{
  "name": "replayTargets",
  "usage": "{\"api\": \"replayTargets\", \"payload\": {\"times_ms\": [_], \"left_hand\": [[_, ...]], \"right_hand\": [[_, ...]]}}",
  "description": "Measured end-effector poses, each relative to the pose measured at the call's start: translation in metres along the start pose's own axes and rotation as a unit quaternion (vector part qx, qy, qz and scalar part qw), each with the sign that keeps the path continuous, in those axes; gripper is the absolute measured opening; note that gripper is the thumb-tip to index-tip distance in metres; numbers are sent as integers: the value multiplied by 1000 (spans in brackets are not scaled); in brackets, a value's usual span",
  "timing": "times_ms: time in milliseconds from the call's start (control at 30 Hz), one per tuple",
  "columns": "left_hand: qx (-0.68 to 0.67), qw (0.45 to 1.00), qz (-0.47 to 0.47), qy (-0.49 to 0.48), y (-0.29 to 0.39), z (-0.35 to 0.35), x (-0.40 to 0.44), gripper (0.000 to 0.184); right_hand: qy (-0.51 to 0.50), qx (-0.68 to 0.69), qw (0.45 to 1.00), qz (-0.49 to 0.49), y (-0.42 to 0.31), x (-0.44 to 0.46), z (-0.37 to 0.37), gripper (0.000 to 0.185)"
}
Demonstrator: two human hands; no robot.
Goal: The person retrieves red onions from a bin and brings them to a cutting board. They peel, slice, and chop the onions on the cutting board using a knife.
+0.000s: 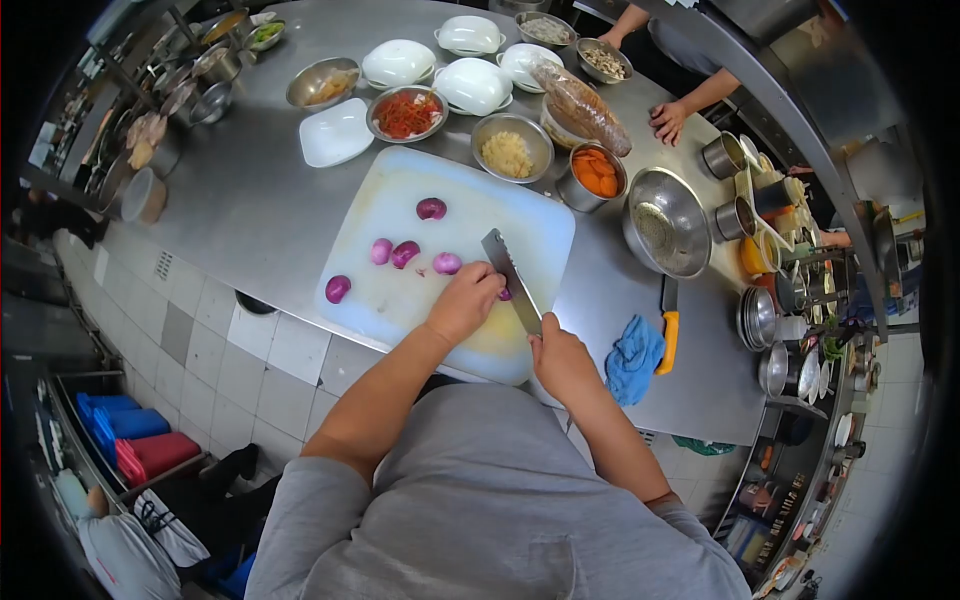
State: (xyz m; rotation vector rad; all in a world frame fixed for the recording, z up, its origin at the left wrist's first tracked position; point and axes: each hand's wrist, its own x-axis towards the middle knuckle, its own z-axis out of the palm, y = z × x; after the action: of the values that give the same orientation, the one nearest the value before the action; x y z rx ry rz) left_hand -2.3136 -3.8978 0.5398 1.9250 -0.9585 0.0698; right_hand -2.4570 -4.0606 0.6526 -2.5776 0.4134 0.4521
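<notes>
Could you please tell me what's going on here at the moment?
A person at a steel counter is cutting purple onion on a white cutting board. The right hand grips a broad-bladed knife, while the left hand steadies an onion piece beside its blade. Five more onion pieces lie loose on the board. A blue cloth and yellow-handled knife lie to the right.

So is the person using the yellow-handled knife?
No, the right hand holds another knife; the yellow-handled knife lies beside the blue cloth.
</notes>
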Motion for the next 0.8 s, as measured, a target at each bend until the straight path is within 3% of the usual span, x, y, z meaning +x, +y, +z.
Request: {"api": "replayTargets", "payload": {"times_ms": [100, 167, 267, 367, 467, 600, 800], "left_hand": [[-4, 1000, -9, 1, 0, -2, -1, 17], [-9, 1000, -8, -2, -1, -1, -1, 16], [8, 1000, 5, 21, 1, 0, -1, 15], [12, 1000, 13, 20, 0, 0, -2, 15], [13, 1000, -10, -17, -2, -1, -3, 15], [25, 1000, 11, -3, -4, 2, -6, 14], [38, 999, 15, 9, -4, 6, -6, 15]], "right_hand": [[2, -17, 1000, -22, -16, -10, -28, 27], [-24, -31, 999, 17, -21, -20, -34, 28], [-5, 4, 1000, -3, -5, 0, 1, 27], [32, 2, 998, -50, -6, -3, -12, 27], [4, -6, 1000, -6, -14, -19, -29, 28], [4, 30, 1000, -4, 1, -2, 8, 28], [53, 21, 997, -47, -2, -1, -6, 27]]}}
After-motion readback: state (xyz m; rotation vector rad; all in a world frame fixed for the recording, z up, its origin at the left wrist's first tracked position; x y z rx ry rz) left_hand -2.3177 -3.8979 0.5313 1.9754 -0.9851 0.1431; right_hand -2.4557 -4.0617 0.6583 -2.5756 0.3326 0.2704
